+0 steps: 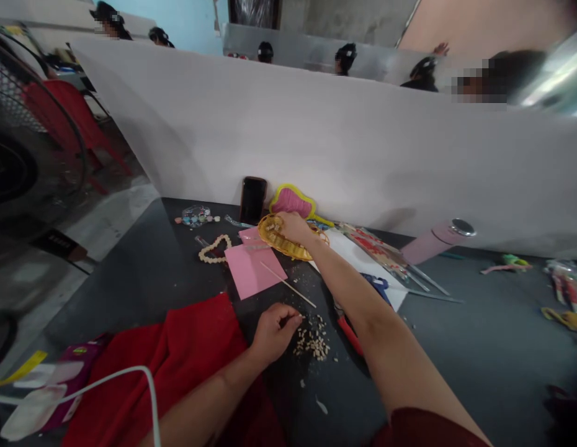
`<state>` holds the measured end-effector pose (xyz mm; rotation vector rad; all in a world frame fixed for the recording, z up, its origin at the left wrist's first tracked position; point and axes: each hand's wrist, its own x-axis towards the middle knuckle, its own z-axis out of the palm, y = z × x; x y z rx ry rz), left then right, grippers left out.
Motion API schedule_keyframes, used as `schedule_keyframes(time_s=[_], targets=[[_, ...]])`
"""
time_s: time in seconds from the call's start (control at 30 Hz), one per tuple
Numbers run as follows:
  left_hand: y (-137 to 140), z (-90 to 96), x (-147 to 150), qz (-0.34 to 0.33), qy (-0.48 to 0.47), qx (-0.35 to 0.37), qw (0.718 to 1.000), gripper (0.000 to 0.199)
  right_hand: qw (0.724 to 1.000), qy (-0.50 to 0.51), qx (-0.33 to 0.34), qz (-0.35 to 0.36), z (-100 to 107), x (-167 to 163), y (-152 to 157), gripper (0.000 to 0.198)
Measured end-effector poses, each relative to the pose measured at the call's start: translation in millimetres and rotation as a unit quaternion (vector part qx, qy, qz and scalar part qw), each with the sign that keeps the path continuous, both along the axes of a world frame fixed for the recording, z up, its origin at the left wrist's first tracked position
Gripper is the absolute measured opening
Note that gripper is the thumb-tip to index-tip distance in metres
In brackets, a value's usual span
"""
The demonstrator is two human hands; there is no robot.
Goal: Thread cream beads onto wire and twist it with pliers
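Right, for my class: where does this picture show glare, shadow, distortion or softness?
All in the head view: glare streaks the top right; soft shadow falls on the white partition near the pink bottle, whose slant may be wide-angle distortion; the fan looks dark and soft; the left hand and pale pieces look fairly clear.

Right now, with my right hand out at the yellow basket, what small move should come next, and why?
I'd probably draw the right hand back toward the left hand. It is over the yellow basket, apart from the pile of small beige pieces, while the left fingers are pinched beside that pile. Whether they hold a piece is too small to tell.
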<state>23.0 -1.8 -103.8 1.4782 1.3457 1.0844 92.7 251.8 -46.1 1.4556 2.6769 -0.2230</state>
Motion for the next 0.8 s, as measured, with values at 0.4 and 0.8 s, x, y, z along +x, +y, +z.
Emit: schedule_keyframes(time_s=[0.4,0.8], targets=[[0,-4.2,-1,-0.011,0.003,-0.009,1.000,0.021,0.997,-0.032,0.059,0.033,-10,-7,20,0.032],[3,-2.5,0,-0.017,0.022,-0.007,1.000,0.019,0.996,-0.064,0.062,0.020,-11,-5,20,0.031]])
